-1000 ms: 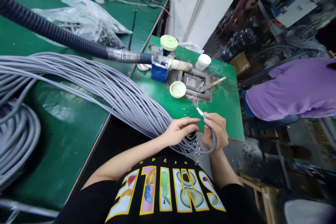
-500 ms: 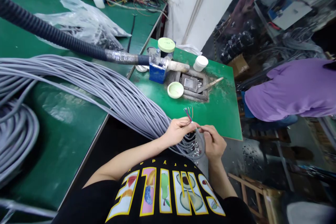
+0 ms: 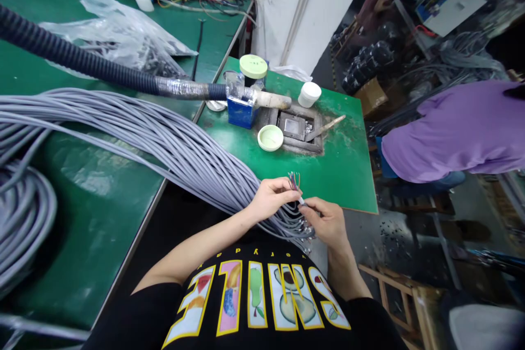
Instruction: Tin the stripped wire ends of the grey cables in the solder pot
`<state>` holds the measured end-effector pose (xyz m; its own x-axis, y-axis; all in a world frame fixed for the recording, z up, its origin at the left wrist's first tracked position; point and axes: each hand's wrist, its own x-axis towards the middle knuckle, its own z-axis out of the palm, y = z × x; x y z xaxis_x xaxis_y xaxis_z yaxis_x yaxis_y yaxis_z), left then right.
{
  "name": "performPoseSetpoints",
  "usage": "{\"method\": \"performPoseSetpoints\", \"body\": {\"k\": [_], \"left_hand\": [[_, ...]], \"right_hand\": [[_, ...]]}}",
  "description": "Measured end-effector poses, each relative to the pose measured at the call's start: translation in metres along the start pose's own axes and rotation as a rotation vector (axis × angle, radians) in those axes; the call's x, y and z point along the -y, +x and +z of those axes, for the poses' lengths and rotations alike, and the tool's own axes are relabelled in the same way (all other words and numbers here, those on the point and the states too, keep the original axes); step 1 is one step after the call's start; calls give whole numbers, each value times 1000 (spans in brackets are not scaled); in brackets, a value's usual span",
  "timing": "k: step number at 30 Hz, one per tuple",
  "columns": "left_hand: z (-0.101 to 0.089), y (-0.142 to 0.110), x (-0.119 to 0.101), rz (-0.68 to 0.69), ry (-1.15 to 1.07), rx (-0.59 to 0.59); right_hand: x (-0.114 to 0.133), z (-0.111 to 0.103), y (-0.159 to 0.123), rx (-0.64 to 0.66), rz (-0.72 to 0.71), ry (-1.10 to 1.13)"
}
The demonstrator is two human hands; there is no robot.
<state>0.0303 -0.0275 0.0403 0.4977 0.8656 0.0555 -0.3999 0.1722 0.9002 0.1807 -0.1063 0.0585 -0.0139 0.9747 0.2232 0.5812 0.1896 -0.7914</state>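
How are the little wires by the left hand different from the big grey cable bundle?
The little wires are several colours, but the cable bundle is grey. Each of the wires is much thinner than a cable in the bundle. The wires fan out in a small tuft at the left hand, while the bundle sweeps over the green table. Both are groups of many strands.

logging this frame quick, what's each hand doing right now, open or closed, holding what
Left hand: closed, fingers pinching the colored wires.
Right hand: closed, holding the gray cable just below those wires.
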Motion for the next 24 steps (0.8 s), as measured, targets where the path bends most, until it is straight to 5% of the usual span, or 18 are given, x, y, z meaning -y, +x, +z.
{"method": "performPoseSetpoints", "body": {"k": [9,15,24], "left_hand": [[4,-1,12,-24,-148,-62],[-2,-3,11,-55,-135,21],[-5,-1,4,-79,-219,-72]], "right_hand": [[0,4,4,78,-162,28],[-6,1,1,5,-71,18],[-7,-2,2,30,-19,4]]}}
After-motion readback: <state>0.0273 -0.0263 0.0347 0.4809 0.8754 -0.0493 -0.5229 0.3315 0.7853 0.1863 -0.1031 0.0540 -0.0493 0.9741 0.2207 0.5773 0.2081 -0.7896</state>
